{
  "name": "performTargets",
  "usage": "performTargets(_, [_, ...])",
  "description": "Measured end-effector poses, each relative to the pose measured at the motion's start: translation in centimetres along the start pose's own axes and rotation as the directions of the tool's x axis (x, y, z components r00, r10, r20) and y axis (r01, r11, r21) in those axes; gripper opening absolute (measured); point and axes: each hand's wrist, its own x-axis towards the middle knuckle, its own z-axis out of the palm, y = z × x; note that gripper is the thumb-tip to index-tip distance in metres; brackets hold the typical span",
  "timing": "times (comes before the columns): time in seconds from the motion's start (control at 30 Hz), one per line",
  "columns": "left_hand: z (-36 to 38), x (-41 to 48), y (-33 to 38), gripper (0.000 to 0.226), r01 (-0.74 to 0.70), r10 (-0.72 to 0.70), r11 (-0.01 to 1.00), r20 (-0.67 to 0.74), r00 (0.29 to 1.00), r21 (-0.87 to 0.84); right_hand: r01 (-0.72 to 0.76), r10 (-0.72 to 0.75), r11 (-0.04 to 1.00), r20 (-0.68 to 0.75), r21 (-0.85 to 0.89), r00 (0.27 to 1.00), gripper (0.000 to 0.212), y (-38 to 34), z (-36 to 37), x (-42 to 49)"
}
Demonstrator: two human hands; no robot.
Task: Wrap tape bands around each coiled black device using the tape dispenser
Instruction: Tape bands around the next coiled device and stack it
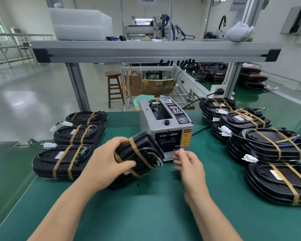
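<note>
My left hand (106, 160) grips a black coiled device (142, 153) with two tan tape bands, holding it tilted on edge above the green mat, just left of the dispenser's outlet. The grey tape dispenser (165, 126) stands at the middle of the table. My right hand (187, 161) is at the dispenser's front outlet, its fingertips pinching a short strip of tape (181, 150) that looks clear and blurred. Coloured wires stick out of the held device's right end.
Three taped devices (69, 158) lie in a row on the left of the green mat (146, 206). Several more taped devices (271, 145) are stacked on the right. A metal shelf frame (155, 51) spans overhead; a stool and a chair stand beyond the table.
</note>
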Motion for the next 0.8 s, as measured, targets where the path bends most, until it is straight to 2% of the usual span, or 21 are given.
performTargets(0.13, [-1.8,-0.9,-1.8,0.046,0.114,-0.138,0.957,-0.072,0.988,-0.265,0.008,0.002,0.988,0.061,-0.157,0.998,0.020,1.7,-0.8,-0.6])
performTargets(0.23, [-2.3,-1.5,-2.7,0.045,0.120,-0.179,0.881,-0.087,0.980,-0.458,0.134,-0.066,0.928,0.202,-0.346,0.977,0.021,1.9,-0.1,-1.6])
performTargets(0.3, [-2.1,-1.8,-3.1,0.046,0.112,-0.215,0.825,-0.125,0.969,-0.554,0.284,-0.112,0.846,0.370,-0.452,0.922,0.019,1.9,0.8,-2.6])
performTargets(0.4, [-1.7,-2.1,-3.4,0.044,0.086,-0.289,0.745,-0.204,0.936,-0.662,0.493,-0.119,0.644,0.560,-0.585,0.820,0.019,2.2,2.0,-3.6])
performTargets(0.53, [-1.5,-2.2,-3.6,0.047,0.019,-0.410,0.596,-0.284,0.867,-0.802,0.559,-0.159,0.551,0.580,-0.619,0.799,0.020,2.6,2.3,-4.7])
performTargets(0.63, [-1.7,-2.2,-3.8,0.040,-0.039,-0.507,0.467,-0.304,0.806,-0.883,0.605,-0.184,0.499,0.607,-0.620,0.773,0.028,3.0,2.2,-5.8])
performTargets(0.73, [-1.8,-2.4,-3.8,0.033,-0.100,-0.611,0.351,-0.309,0.729,-0.931,0.687,-0.123,0.347,0.695,-0.639,0.709,0.040,3.4,2.8,-6.8])
performTargets(0.8, [-2.1,-2.6,-3.9,0.023,-0.136,-0.664,0.309,-0.317,0.678,-0.941,0.722,-0.074,0.287,0.736,-0.630,0.673,0.044,3.4,3.5,-7.2])
